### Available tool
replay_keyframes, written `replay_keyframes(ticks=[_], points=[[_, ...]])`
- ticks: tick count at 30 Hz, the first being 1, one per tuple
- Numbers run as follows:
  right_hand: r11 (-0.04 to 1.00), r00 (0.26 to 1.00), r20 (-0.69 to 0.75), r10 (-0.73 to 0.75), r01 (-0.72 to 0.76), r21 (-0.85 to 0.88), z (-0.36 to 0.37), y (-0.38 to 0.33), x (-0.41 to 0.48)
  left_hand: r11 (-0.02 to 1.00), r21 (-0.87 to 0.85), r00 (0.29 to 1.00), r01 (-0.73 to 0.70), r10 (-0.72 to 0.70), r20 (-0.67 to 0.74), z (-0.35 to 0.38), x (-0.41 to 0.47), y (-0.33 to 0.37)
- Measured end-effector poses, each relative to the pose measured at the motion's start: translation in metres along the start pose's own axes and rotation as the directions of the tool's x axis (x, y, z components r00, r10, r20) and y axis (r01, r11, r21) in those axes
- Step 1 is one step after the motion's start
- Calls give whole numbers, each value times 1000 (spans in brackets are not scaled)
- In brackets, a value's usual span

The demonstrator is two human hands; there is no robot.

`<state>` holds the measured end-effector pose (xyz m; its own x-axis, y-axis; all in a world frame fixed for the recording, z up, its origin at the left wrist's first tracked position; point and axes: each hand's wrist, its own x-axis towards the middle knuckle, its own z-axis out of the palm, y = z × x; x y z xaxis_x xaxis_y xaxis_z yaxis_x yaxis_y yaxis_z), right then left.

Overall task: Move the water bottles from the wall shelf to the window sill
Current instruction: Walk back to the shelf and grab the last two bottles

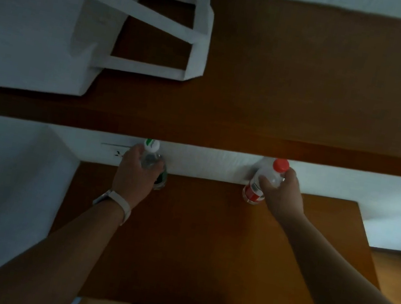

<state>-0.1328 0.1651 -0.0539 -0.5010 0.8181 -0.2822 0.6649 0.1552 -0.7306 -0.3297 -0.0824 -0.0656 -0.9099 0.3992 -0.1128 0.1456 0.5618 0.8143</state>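
Hands reach out together over a brown wall shelf [206,233], each closed round its own water bottle. The left hand [134,169] wraps the shoulder of the green-capped bottle [151,154], with the cap poking up just above the knuckles and a dark label showing below the fingertips. The right hand [284,196] curls round the clear upper part of the red-capped bottle [254,192], with the cap just above the thumb and the red label below the grip on the thumb side. Both bottles appear to stand upright, long axis vertical, close to the white wall [205,164] beyond the hands. Whether either base has left the shelf is hard to tell. Each bottle sits inside its own grip, so neither hand needs to cross. The coming move looks like a lift and a draw back toward the body, staying clear of the wooden board [286,86] overhead. A pale wristband [117,204] circles the left wrist. The window sill is nowhere in view, the fingertips behind each bottle are hidden, and dim light blurs the labels
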Motion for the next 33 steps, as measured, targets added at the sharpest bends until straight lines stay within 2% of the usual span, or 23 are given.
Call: replay_keyframes(ticks=[5,7,14,21,26,30,33], points=[[996,996,8,91,-91,-20,9,5,12,996,40,997,80,-81,17,9,10,-6],[995,995,5,97,-97,0,11,7,14,997,47,998,62,-62,9,11,10,-8],[997,996,58,-66,64,38,9,12,13,999,-17,999,-31,30,-15,11,-4,-12],[986,960,225,-164,154,61,10,14,-1,997,-75,995,29,-36,-95,9,-65,2],[963,898,351,-265,228,143,17,-1,-21,989,-99,978,107,-123,-169,3,-113,-2],[904,777,465,-424,392,168,22,-14,-38,984,-83,947,156,-173,-270,-6,-153,-2],[860,694,520,-497,475,187,38,-22,-50,967,-148,890,209,-251,-381,-16,-182,-6]])
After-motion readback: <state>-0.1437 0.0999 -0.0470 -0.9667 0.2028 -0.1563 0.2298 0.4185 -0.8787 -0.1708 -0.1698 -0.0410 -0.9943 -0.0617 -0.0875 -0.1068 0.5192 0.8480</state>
